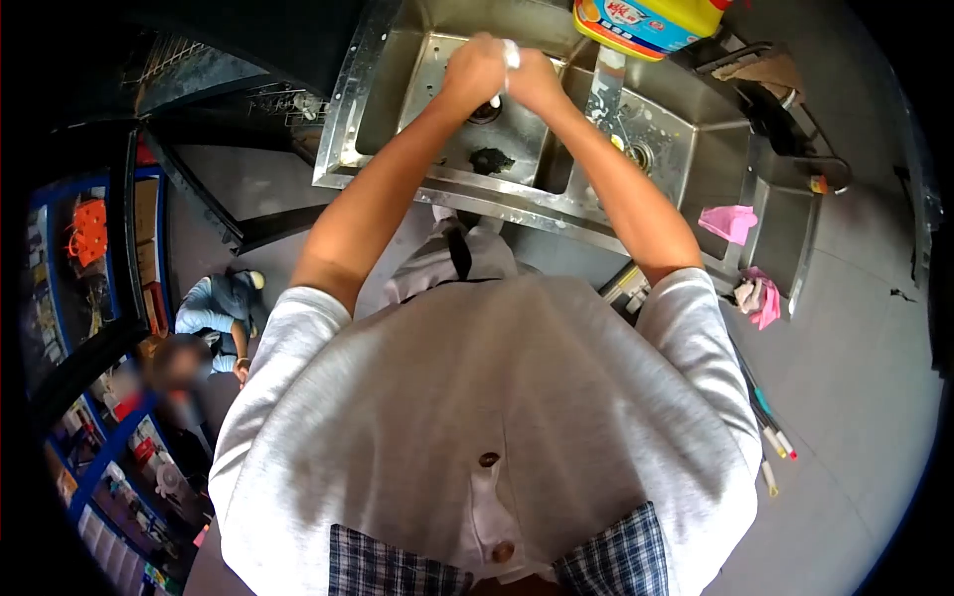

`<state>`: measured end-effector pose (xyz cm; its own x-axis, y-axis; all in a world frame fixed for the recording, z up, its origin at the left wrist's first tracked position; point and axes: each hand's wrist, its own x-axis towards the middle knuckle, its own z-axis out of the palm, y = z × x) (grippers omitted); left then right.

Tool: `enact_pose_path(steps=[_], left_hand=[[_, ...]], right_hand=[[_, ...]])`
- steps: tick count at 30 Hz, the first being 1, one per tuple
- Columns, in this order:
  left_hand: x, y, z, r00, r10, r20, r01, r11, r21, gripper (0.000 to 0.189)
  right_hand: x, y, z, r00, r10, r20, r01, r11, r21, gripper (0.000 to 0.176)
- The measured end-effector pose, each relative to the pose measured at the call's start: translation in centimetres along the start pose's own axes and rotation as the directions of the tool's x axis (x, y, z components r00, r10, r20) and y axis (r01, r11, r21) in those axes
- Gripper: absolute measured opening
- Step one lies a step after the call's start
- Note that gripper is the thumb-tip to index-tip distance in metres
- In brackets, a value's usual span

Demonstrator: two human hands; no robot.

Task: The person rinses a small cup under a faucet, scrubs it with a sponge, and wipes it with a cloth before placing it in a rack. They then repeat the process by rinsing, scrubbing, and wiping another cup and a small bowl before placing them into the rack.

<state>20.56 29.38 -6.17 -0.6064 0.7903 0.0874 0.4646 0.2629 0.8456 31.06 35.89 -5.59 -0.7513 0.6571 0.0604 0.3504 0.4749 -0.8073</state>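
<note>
White scrap point(510, 53) sits pinched between both hands at the upper middle of the frame, over the left basin of a steel sink point(397, 179). The left hand point(475, 70) and right hand point(538, 79) curl shut against each other around it, arms stretched forward. A yellow bottle point(646, 20) at the top edge bears red characters, too small to read.

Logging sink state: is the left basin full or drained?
Drained, it seems: the left basin shows its bare steel floor, the drain and a dark scrap lying on it; no standing water visible.
</note>
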Motion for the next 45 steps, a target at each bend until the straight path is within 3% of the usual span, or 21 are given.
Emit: enact_pose_path(steps=[2,4,8,9,11,12,13,16,17,20,21,24,27,31,34,35,36,38,40,42,45], left_hand=[[1.4,-1.3,-0.1,0.943,-0.258,0.21,0.286,0.951,-0.12,0.026],[0.4,0.2,-1.9,0.684,-0.447,0.577,0.709,0.593,-0.382,0.021],[1.2,0.1,-2.0,0.514,-0.398,0.76,0.837,0.429,-0.342,0.026],[1.8,-2.1,-1.8,0.522,-0.163,0.837,0.823,0.352,-0.445,0.026],[1.9,-2.0,1.4,0.932,-0.192,0.308,0.35,0.699,-0.624,0.03],[1.7,-2.1,2.7,0.994,-0.104,-0.016,0.078,0.828,-0.555,0.032],[2.0,-3.6,3.2,0.916,0.326,-0.232,-0.298,0.943,0.15,0.035],[1.4,0.7,0.6,0.996,-0.011,-0.088,-0.009,0.974,-0.226,0.03],[1.7,0.7,0.5,0.999,-0.01,-0.052,-0.007,0.948,-0.319,0.026],[3.7,-1.3,1.1,0.984,-0.124,0.128,0.172,0.489,-0.855,0.032],[3.8,-1.3,0.8,0.986,-0.092,0.14,0.168,0.525,-0.834,0.036],[3.2,1.5,-0.6,0.901,-0.145,0.409,0.427,0.123,-0.896,0.029],[3.5,-0.1,-0.2,0.944,-0.004,0.33,0.319,0.265,-0.91,0.021],[2.7,0.9,-0.7,0.941,-0.15,0.302,0.336,0.49,-0.805,0.021],[2.3,1.9,-1.1,0.912,-0.196,0.36,0.407,0.548,-0.731,0.021],[2.5,1.2,-0.5,0.916,-0.191,0.353,0.397,0.563,-0.725,0.021],[2.7,0.5,0.1,0.92,-0.186,0.345,0.386,0.577,-0.72,0.021],[2.9,0.8,0.5,0.932,-0.162,0.325,0.354,0.61,-0.709,0.021],[2.8,1.1,1.1,0.956,-0.135,0.259,0.281,0.67,-0.687,0.022],[2.9,1.0,2.1,0.987,-0.096,0.128,0.156,0.747,-0.647,0.028],[3.7,-2.1,3.0,0.968,0.071,0.241,0.051,0.884,-0.464,0.044]], right_hand=[[-0.5,-1.3,-0.8,0.958,-0.288,-0.005,0.277,0.925,-0.259,0.016],[-1.0,-2.0,-1.5,0.885,-0.464,0.037,0.442,0.813,-0.378,0.013],[-0.6,-2.0,-1.5,0.94,-0.334,0.066,0.329,0.842,-0.427,0.018],[-0.1,-1.9,-0.8,0.99,-0.142,0.0,0.132,0.923,-0.361,0.023],[1.5,-1.6,-0.1,0.984,0.12,-0.129,-0.143,0.972,-0.189,0.026],[2.3,-1.3,0.0,0.96,0.237,-0.151,-0.244,0.969,-0.03,0.026],[3.2,-0.1,0.2,0.931,0.36,-0.067,-0.34,0.918,0.202,0.026],[4.2,2.1,0.8,0.805,0.479,0.35,-0.55,0.382,0.743,0.022],[4.2,2.5,-0.4,0.793,0.428,0.433,-0.593,0.381,0.71,0.025],[5.6,3.3,-2.5,0.764,0.245,0.597,-0.639,0.16,0.752,0.018],[5.5,3.2,-2.7,0.799,0.287,0.529,-0.582,0.143,0.801,0.019],[4.5,-1.5,-5.3,0.842,0.446,0.304,-0.499,0.427,0.754,0.018],[4.2,-0.5,-6.5,0.928,0.325,0.181,-0.363,0.687,0.63,0.023],[2.7,-1.4,-7.1,0.941,0.327,0.087,-0.294,0.661,0.691,0.029],[2.6,-0.6,-5.5,0.951,0.31,-0.017,-0.254,0.808,0.532,0.028],[3.3,0.2,-4.5,0.944,-0.133,-0.302,0.181,0.974,0.138,0.023],[2.5,1.2,-3.5,0.924,0.011,-0.383,-0.044,0.996,-0.078,0.021],[2.2,1.5,-2.6,0.913,0.03,-0.406,-0.085,0.99,-0.117,0.024],[2.3,0.8,-3.5,0.899,0.439,-0.002,-0.379,0.778,0.5,0.034],[1.6,-1.3,-4.4,0.802,0.491,0.34,-0.478,0.188,0.858,0.04],[1.6,-0.9,-4.1,0.827,0.453,0.334,-0.527,0.416,0.741,0.042]])
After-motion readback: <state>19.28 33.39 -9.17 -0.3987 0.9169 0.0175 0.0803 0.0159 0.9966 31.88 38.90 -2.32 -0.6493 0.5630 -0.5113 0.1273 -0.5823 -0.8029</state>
